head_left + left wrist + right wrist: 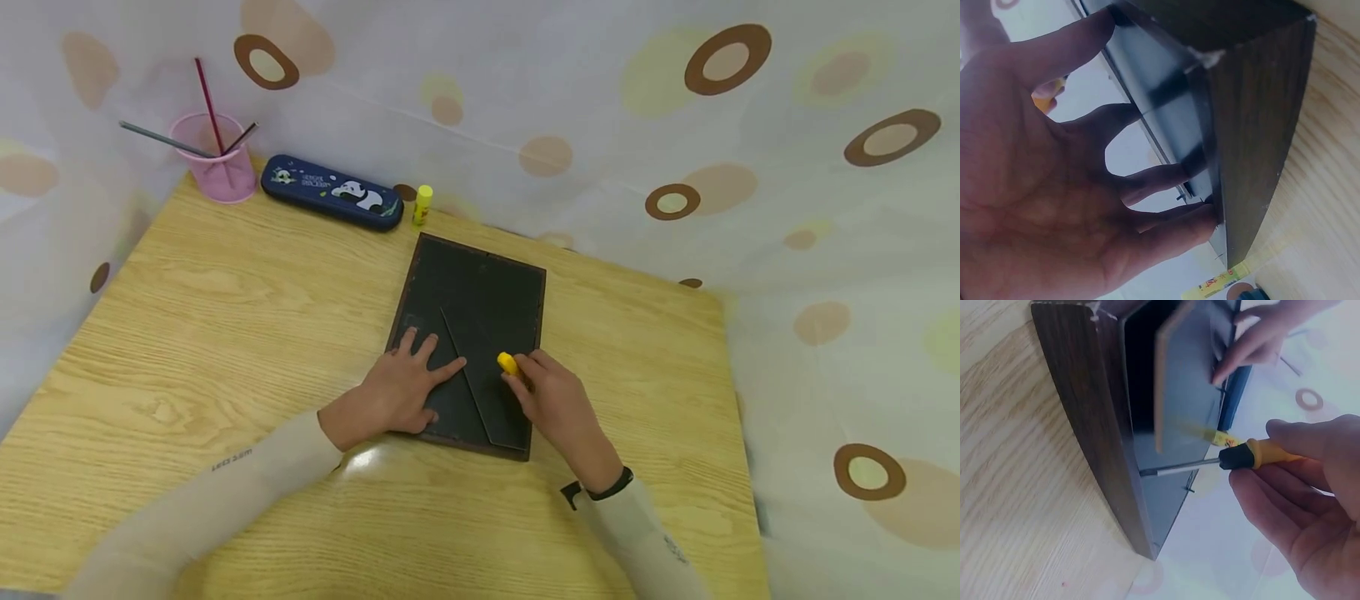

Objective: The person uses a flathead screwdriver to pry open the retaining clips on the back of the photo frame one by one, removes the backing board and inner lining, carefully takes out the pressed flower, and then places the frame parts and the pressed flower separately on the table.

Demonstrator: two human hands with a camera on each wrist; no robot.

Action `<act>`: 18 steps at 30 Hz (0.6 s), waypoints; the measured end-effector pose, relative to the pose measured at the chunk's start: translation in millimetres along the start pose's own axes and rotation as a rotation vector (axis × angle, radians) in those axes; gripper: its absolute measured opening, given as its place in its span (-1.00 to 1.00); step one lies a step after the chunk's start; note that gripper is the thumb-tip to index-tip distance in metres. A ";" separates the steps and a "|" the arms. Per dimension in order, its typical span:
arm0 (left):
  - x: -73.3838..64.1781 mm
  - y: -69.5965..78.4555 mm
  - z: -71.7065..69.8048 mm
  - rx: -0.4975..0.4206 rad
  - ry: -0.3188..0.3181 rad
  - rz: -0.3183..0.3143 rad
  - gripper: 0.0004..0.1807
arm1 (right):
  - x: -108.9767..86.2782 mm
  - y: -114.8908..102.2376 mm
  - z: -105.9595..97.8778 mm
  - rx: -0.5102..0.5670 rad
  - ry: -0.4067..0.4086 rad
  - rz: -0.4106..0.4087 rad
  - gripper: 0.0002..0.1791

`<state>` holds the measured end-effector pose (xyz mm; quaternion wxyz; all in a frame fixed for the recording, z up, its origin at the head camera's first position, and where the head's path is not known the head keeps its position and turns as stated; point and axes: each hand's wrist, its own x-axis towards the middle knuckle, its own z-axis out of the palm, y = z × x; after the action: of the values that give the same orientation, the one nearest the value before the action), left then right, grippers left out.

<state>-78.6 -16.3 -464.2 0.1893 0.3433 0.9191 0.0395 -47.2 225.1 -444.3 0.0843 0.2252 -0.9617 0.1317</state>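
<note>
A dark picture frame (487, 283) lies on the wooden table with its black back up. Its stand flap (1191, 381) rises at a slant from the backing in the right wrist view. My left hand (401, 383) is spread over the frame's left side, fingertips touching the backing. In my right hand (558, 400) I grip a screwdriver (1260, 453) by its yellow and black handle. The screwdriver's metal tip touches the inner edge of the frame's wooden border in the right wrist view. From the head view the shaft cannot be made out.
Behind the frame stands a yellow glue stick (422, 206). Beside it lies a dark blue panda pencil case (330, 192). A pink mesh cup (225, 179) with several pencils is at the back left corner. A patterned curtain (600, 108) hangs along the table's back and sides.
</note>
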 end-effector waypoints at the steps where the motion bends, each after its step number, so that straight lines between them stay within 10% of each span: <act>1: 0.1 0.2 -0.6 -0.001 -0.003 -0.001 -0.09 | -0.4 0.8 -1.7 0.021 -0.002 0.018 -0.72; 18: 0.2 1.4 -3.1 -0.022 -0.022 -0.002 -0.11 | -9.4 21.7 -16.0 0.238 0.024 0.139 -0.87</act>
<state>-79.0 -14.9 -461.1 0.2031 0.3407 0.9169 0.0456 -47.1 252.3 -435.9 0.0590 0.1649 -0.9515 0.2530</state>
